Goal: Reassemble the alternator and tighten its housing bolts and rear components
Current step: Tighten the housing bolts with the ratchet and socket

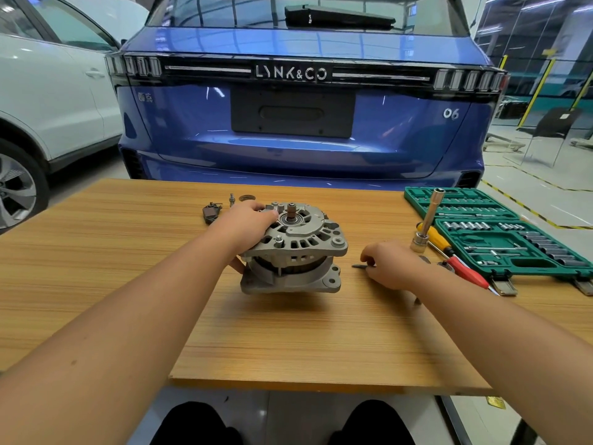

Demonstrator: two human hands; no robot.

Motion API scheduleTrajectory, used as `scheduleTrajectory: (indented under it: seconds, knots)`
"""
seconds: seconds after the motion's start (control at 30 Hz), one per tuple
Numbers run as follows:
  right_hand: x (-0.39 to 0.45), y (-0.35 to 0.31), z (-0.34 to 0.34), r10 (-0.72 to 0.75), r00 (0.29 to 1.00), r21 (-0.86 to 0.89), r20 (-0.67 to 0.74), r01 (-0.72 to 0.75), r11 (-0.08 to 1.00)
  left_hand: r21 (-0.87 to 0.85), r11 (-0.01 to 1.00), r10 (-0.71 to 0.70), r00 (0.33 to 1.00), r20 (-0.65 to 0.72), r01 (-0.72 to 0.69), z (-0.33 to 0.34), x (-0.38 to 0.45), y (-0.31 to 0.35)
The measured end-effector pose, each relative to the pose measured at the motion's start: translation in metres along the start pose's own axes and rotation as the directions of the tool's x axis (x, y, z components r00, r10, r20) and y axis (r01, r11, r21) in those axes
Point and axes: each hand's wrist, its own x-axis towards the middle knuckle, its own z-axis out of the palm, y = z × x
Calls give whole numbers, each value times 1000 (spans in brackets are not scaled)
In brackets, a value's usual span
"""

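Note:
A grey cast alternator (298,248) stands on the wooden table (128,252), rear housing up, with its shaft and bearing showing at the top. My left hand (247,226) rests over its upper left side and grips the housing. To the right, my right hand (391,264) lies on the table with its fingers closed on a long thin bolt (357,266) that sticks out to the left. A dark brush holder (211,211), a small stud (231,199) and a round washer (247,197) lie behind the alternator.
An open green socket set case (500,232) sits at the right edge of the table. A long socket on a driver (428,220) stands upright beside it, with red and yellow-handled screwdrivers (462,264) lying alongside. A blue car (298,101) is parked just behind the table.

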Motion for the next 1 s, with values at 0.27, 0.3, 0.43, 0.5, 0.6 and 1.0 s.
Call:
scheduleTrajectory:
  seconds: [0.27,0.3,0.43,0.5,0.6,1.0]
  knots:
    - [-22,-7,-2,-33,999,-179,23,37,983,97,993,77,988,-137,-64,2,11,-5]
    - [-26,-9,-5,-24,1000,-119,1,24,993,138,986,120,972,-201,-93,2,12,-6]
    - [-43,-20,-31,-4,995,280,-103,33,959,316,926,332,848,-414,-208,-2,9,-11]
    - [-56,-27,-51,57,982,532,-179,48,845,443,864,434,797,-420,-237,-6,5,-10]
    - [-71,-39,-80,151,959,817,-239,115,565,527,809,483,805,-345,-260,-8,-1,3]
    - [-76,-97,-112,123,871,738,-475,319,594,611,762,355,928,-117,-214,30,-1,9]
